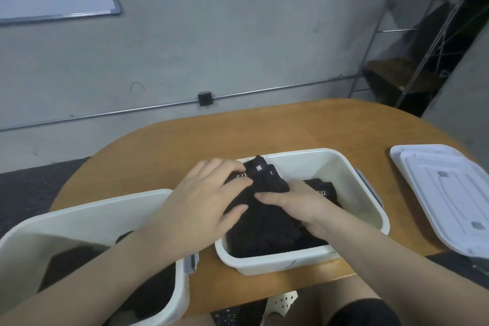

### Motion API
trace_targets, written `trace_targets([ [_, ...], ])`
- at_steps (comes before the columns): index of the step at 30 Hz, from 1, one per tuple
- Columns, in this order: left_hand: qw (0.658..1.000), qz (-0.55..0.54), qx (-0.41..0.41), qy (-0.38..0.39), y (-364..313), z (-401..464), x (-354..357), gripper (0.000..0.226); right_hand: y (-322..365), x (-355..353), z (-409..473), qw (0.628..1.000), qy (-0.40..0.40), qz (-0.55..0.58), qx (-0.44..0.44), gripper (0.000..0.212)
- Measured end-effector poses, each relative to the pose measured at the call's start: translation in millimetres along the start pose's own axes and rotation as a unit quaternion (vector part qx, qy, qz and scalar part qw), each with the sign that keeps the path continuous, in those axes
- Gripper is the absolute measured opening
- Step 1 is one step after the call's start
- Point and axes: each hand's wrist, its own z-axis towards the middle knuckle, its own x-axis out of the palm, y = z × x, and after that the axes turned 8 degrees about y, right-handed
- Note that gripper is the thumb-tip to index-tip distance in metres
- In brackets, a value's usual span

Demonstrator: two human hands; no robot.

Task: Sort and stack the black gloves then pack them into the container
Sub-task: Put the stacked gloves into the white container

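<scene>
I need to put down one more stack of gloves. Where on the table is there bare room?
Bare wood shows on the table beyond the right container, towards the wall, and in the strip between that container and the white lid. It is crowded near the front edge: the left container and right one sit close together, and both hands, left hand and right hand, work the gloves.
</scene>
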Motion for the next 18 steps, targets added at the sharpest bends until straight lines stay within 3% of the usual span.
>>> trace_targets([
  [3,0.995,0.016,-0.031,0.096,-1,-1,9,0.070,-5,2,3,0.995,0.001,-0.094,-0.009,0.020],
  [6,0.982,-0.042,-0.056,0.174,1,2,13,0.088,-5,4,1,0.991,0.042,-0.126,-0.007,0.025],
  [10,0.973,-0.080,-0.059,0.210,8,13,13,0.090,5,-1,-15,0.983,0.092,-0.159,-0.027,0.014],
  [13,0.970,-0.084,-0.064,0.219,12,18,18,0.084,10,-8,-28,0.963,0.082,-0.253,-0.050,0.006],
  [15,0.963,-0.080,-0.076,0.244,13,21,20,0.084,7,-14,-33,0.925,0.047,-0.370,-0.074,0.027],
  [18,0.953,-0.071,-0.083,0.283,12,29,21,0.091,2,-18,-38,0.851,0.004,-0.515,-0.107,0.080],
])
